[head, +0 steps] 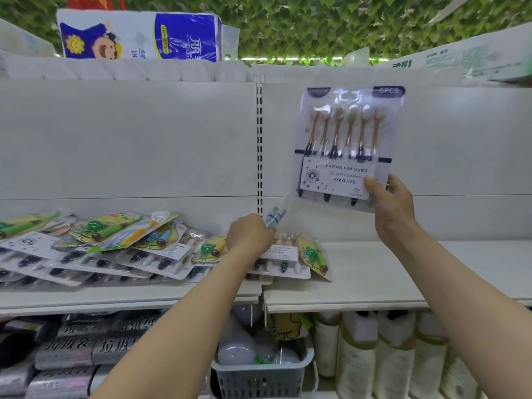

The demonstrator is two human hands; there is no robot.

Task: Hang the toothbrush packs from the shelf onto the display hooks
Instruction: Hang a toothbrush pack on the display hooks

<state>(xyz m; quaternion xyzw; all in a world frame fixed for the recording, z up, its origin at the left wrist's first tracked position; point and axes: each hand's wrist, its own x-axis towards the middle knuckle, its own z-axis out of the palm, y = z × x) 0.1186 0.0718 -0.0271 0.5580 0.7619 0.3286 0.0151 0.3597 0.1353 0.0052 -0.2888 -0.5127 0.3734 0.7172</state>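
Observation:
My right hand [388, 205] grips the lower right corner of a clear six-piece toothbrush pack [345, 145] with gold-handled brushes, held up flat against the white back panel [460, 145] on the right. No display hook is visible; the pack's top hang slot lies against the panel. My left hand [249, 234] is closed on a small clear pack [275, 217] that sticks up from its fingers, right above the pile of toothbrush packs [115, 249] lying on the white shelf [374, 283].
A slotted upright [259, 145] splits the back panel. Toilet paper packs [138, 36] sit on the top ledge. Below the shelf are bin-bag rolls [72, 349], a grey basket [259, 375] of bulbs and several bottles [394, 355].

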